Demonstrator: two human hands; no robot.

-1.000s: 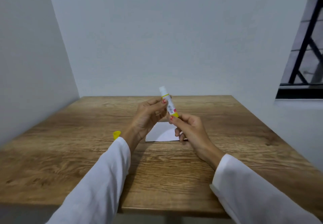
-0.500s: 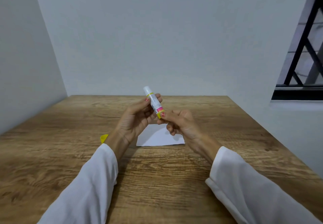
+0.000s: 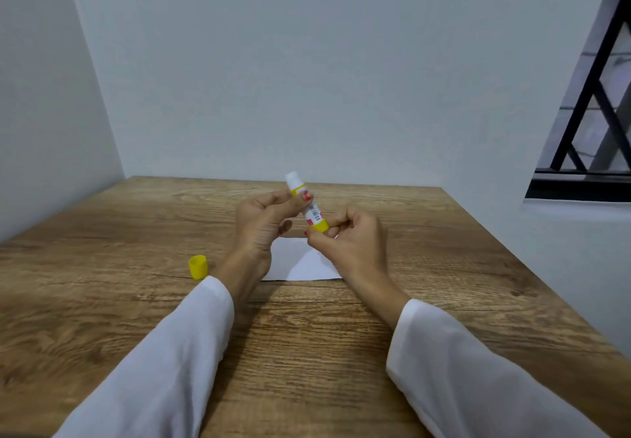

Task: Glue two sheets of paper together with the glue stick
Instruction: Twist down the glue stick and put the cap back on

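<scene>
Head view. Glue stick (image 3: 307,202) held above wooden table (image 3: 444,267), tilted, white glue end up and away, yellow base toward person. Left hand (image 3: 264,226) pinches upper barrel between thumb and fingertips; right hand (image 3: 348,236) closed on yellow base, fingers curled. Stick spans gap between both hands. White paper (image 3: 300,261) lies flat on table directly beneath hands, partly hidden. Yellow cap (image 3: 198,266) rests on table, left of left wrist, apart from stick. White sleeves (image 3: 177,362) cover both forearms.
</scene>
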